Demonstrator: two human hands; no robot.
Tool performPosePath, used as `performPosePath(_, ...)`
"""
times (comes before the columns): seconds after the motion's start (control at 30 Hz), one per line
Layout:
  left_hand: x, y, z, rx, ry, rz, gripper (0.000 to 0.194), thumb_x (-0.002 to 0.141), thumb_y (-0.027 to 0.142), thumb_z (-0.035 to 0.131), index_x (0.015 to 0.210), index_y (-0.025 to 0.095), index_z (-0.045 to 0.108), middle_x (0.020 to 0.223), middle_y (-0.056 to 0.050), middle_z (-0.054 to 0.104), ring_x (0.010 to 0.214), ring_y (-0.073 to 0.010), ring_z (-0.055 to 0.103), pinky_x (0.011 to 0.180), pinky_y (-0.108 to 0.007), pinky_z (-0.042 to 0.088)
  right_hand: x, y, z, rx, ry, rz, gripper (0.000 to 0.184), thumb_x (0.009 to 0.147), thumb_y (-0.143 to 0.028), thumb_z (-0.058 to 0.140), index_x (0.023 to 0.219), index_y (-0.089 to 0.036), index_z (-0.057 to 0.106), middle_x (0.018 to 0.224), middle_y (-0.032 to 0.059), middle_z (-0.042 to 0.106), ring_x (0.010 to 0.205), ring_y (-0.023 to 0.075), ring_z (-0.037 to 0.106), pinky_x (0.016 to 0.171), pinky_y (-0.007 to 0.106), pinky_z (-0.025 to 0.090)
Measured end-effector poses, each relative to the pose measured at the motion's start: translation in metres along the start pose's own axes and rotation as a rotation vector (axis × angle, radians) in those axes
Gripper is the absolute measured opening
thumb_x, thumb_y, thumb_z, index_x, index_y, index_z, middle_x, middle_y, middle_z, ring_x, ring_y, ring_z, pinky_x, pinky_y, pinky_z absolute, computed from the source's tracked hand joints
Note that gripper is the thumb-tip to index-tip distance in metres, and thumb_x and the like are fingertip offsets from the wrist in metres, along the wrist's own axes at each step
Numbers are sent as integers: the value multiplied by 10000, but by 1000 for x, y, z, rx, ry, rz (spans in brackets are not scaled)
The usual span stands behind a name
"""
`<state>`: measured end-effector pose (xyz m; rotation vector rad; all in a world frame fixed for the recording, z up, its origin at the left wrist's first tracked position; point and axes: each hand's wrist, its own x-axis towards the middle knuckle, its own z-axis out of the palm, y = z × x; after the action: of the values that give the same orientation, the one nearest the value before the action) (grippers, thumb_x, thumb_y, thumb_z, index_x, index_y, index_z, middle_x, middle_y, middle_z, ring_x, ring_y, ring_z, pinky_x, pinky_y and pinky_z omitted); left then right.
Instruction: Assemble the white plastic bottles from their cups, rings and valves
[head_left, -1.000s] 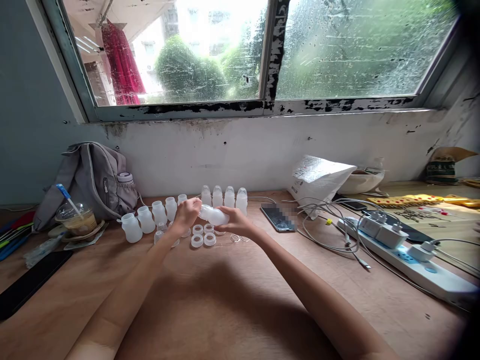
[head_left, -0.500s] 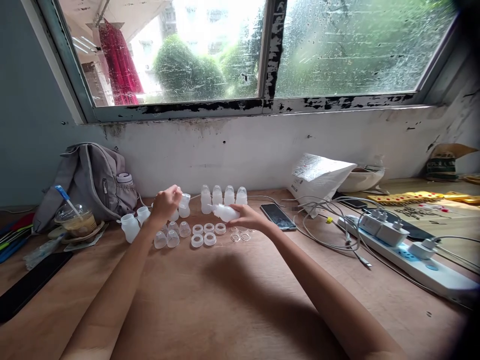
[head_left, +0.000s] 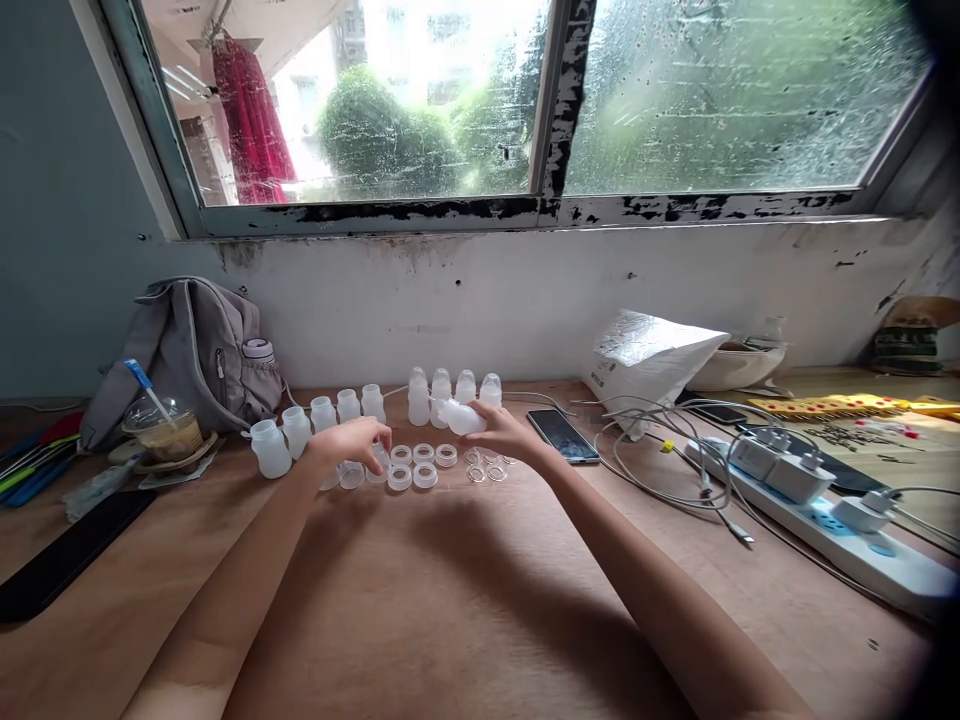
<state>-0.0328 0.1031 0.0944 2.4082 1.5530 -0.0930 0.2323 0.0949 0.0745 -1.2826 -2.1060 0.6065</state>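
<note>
My right hand [head_left: 501, 430] is closed around a frosted white baby bottle [head_left: 461, 417], tilted with its nipple end pointing left. My left hand [head_left: 351, 441] hangs over several clear dome caps [head_left: 351, 475], its thumb and fingers apart and curved down by a cap at the right of that group. It partly hides the caps, and I see no firm grip. White collar rings [head_left: 400, 477] sit right of the caps, with thin clear rings [head_left: 476, 474] farther right. Behind stand open frosted bottles [head_left: 270, 449] on the left and capped bottles [head_left: 418, 396] in the middle.
A grey backpack [head_left: 191, 350], an iced drink cup [head_left: 169, 432] and a black flat object [head_left: 75, 555] lie to the left. On the right are a phone [head_left: 562, 436], a white pouch [head_left: 649, 360], tangled cables [head_left: 637, 465] and a power strip [head_left: 847, 545] with chargers.
My left hand has left the bottle in my right hand, moved left by the open bottles, then come down over the clear caps. My right hand, still holding the bottle, has shifted rightward.
</note>
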Motion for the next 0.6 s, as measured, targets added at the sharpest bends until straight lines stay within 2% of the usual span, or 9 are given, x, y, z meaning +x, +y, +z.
performPosePath(0.13, 5, 5, 10, 22, -16, -31, 335, 473, 207, 692, 791, 236, 591, 889, -23, 486, 870, -231, 499, 639, -264, 393, 0, 0, 0, -12, -4, -9, 383, 638, -421, 632, 918, -172, 550, 821, 34, 576, 744, 186, 528, 567, 233, 370)
performPosePath(0.27, 7, 6, 13, 6, -21, -72, 319, 451, 156, 687, 743, 230, 579, 841, -15, 467, 860, -233, 497, 616, -259, 388, 0, 0, 0, -13, -12, -6, 386, 636, -416, 633, 923, -172, 549, 807, 33, 566, 728, 180, 525, 543, 224, 361)
performPosePath(0.6, 14, 2, 19, 103, -24, -88, 347, 474, 176, 689, 796, 214, 563, 919, -38, 489, 931, -234, 475, 649, -248, 397, 0, -3, 3, -11, -37, 8, 408, 634, -360, 650, 980, -170, 545, 844, 42, 571, 753, 186, 520, 580, 233, 369)
